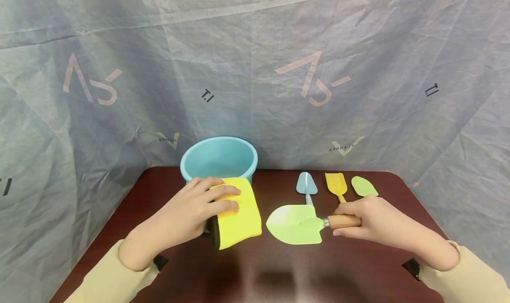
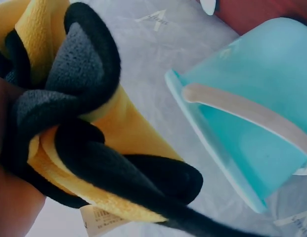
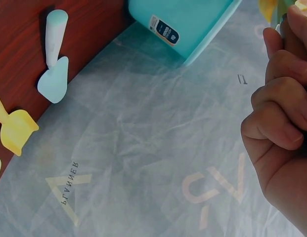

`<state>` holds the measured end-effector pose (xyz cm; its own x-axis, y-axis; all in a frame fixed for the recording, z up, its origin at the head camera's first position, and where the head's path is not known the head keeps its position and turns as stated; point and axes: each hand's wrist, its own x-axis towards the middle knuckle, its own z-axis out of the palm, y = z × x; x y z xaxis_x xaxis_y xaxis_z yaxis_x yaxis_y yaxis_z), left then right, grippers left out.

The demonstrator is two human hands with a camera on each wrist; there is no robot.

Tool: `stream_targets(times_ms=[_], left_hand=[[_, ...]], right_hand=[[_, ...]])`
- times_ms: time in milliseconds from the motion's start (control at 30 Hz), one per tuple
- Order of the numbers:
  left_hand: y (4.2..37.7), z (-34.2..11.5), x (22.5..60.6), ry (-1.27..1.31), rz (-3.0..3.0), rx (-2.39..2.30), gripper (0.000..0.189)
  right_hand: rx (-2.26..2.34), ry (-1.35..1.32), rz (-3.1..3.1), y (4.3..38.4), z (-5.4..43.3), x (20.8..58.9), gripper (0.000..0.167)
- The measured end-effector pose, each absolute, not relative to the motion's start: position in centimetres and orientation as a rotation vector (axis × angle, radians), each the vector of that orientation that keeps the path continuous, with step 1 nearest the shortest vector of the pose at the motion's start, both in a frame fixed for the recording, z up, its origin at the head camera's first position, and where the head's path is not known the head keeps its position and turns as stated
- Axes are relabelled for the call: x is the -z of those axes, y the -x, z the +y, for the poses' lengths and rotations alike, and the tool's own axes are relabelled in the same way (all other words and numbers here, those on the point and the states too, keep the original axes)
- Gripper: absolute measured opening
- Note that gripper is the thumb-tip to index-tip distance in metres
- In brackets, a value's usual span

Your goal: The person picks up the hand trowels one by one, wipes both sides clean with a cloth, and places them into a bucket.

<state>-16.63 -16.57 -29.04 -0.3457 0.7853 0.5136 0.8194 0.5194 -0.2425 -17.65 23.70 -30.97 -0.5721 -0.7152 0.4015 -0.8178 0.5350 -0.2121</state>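
My left hand (image 1: 199, 204) grips a yellow cloth (image 1: 241, 216), its fingers spread over the yellow face. In the left wrist view the cloth (image 2: 86, 64) is bunched, with dark grey edging and a small label (image 2: 101, 219). The right hand (image 1: 370, 221) holds a garden trowel by its wooden handle (image 1: 344, 221), fingers curled round it. Its light green blade (image 1: 296, 224) points left toward the cloth, a small gap between them. In the right wrist view the curled fingers (image 3: 277, 94) show at the right edge; most of the trowel is hidden there.
A light blue bucket (image 1: 253, 161) stands behind the left hand; its pale handle (image 2: 242, 109) shows in the left wrist view. Along the table's back right lie a small blue trowel (image 1: 306, 184), a yellow scoop (image 1: 336, 184) and a light green tool (image 1: 363, 186). A grey sheet (image 1: 255, 72) hangs behind.
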Motion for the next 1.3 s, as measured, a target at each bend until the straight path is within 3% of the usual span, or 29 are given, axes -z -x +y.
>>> stream_targets(times_ms=[300,1000,1300], left_hand=[[17.1,-14.4,27.6,1.361,-2.085,0.076,0.05],[17.8,-9.0,26.9,1.548,-2.054,-0.124,0.042],[18.1,-8.1,27.5,1.58,-2.12,-0.202,0.043]], right_hand=[[-0.54,-1.309,-2.492,18.0,23.1,31.4,0.032],[-0.292,-1.2,-2.546,18.4,21.5,31.1,0.021],[-0.354,-1.317,-2.513,18.6,21.0,30.9,0.02]])
